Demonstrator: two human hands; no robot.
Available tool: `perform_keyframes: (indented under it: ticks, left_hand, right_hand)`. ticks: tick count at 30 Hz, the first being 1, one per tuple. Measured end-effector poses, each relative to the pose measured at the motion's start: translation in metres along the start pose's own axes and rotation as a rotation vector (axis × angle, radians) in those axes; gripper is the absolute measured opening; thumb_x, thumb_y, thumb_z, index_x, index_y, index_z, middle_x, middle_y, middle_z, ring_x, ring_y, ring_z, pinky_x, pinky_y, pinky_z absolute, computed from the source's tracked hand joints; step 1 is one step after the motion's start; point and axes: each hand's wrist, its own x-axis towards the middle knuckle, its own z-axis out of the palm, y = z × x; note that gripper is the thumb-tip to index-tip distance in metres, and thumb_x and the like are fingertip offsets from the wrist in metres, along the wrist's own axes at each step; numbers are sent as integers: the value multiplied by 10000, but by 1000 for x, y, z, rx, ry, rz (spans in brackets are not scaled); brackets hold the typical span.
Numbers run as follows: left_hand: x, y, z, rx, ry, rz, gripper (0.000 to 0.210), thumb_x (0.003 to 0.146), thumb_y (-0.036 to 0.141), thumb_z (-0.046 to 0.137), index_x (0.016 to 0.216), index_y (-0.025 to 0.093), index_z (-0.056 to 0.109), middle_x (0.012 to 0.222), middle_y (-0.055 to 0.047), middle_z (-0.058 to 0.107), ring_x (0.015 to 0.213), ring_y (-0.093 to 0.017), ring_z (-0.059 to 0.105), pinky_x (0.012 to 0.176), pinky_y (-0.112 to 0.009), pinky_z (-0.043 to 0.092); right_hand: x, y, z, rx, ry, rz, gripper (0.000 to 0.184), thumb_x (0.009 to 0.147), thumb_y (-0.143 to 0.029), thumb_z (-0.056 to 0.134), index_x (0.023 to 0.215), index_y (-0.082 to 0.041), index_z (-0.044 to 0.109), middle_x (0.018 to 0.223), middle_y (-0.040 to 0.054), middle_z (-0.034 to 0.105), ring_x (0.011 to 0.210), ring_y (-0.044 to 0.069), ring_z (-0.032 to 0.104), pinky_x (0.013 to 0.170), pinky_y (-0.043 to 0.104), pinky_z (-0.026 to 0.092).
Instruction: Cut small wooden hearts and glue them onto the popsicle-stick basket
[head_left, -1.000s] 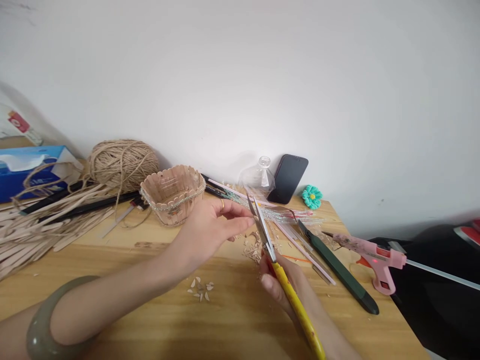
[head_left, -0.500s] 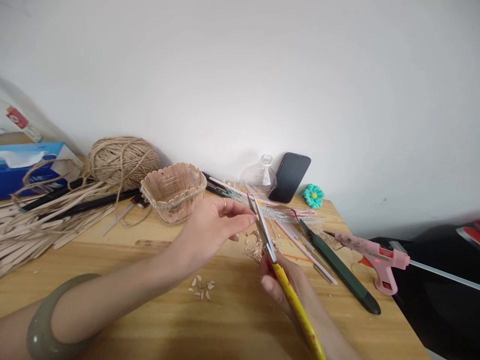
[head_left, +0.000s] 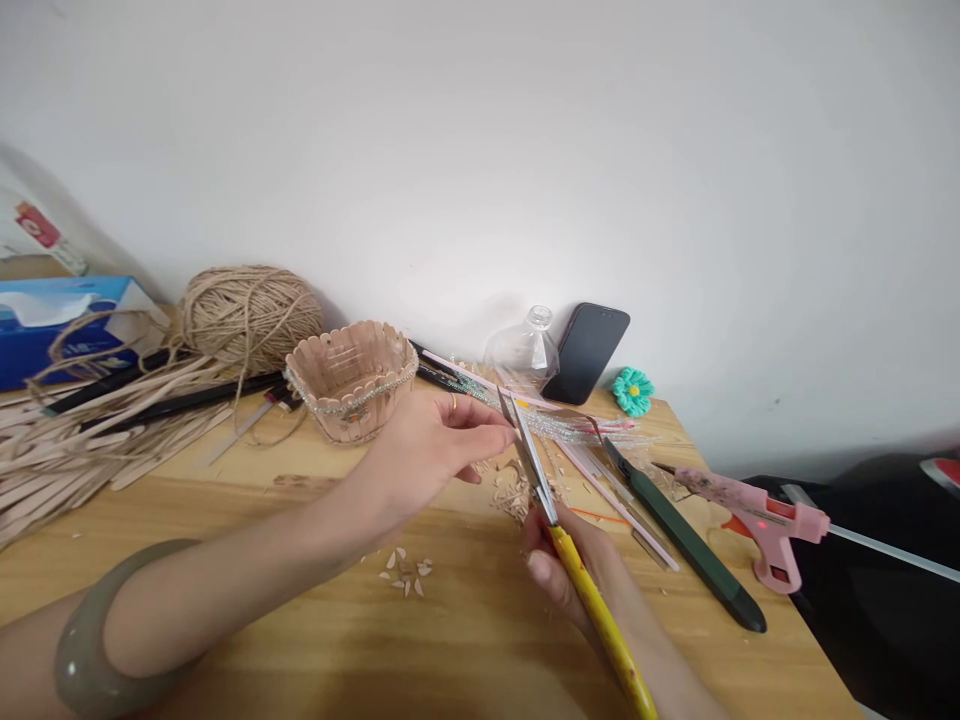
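Note:
Yellow-handled scissors (head_left: 592, 600) are gripped in my right hand (head_left: 574, 570), their blades slightly apart and pointing away from me. Thumb and fingertips of my left hand (head_left: 450, 440) are pinched together right beside the blades; whatever small piece they hold is too hidden to make out. Beneath the blades lies a heap of small wood scraps (head_left: 514, 492). Several pale petal-shaped chips (head_left: 407, 573) are grouped on the wooden table (head_left: 337, 640), nearer to me. Behind my left hand stands a small basket made of wooden sticks (head_left: 349, 385), with a beaded trim round it.
At the left are a twine ball (head_left: 251, 315), a blue tissue box (head_left: 67, 330) and a pile of wooden sticks (head_left: 82, 450). Rightward lie a green-handled cutter (head_left: 690, 545) and a pink glue gun (head_left: 765, 520). A phone (head_left: 589, 350) and a teal flower (head_left: 633, 391) are near the wall.
The view has shifted slightly, so things sit a little further right. Both hands and the scissors keep nearly the same pose.

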Motion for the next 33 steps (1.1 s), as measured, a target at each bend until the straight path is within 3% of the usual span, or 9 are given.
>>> perform_keyframes:
  ticks: [13, 33]
  left_hand:
    - [-3, -8, 5, -66, -11, 13, 91, 660, 256, 656, 660, 167, 670, 658, 16, 620, 640, -103, 522, 547, -201, 429]
    - [-4, -9, 5, -70, -11, 16, 81, 669, 254, 666, 665, 173, 670, 653, 16, 616, 615, -93, 516, 538, -187, 436]
  right_hand:
    - [-4, -2, -2, 70, -13, -38, 526, 748, -714, 397, 752, -191, 456, 705, 10, 462, 663, 165, 419, 574, 262, 348]
    - [-3, 3, -1, 45, 9, 0, 561, 705, -760, 383, 666, -201, 364, 645, -27, 309, 595, 134, 295, 516, 248, 227]
